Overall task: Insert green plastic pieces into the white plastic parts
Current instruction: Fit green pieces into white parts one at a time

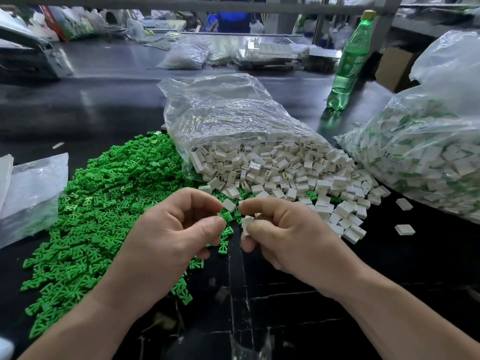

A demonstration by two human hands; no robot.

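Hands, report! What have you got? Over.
Right hand pinches a white part. Left hand curled, green piece at its fingertips, grip unclear. Not yet joined. Nothing in the way.

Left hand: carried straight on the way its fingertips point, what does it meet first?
The left hand would probably meet the white part pinched in the right hand first; depth unclear.

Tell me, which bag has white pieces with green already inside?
The big bag on the right; the middle bag holds plain white parts.
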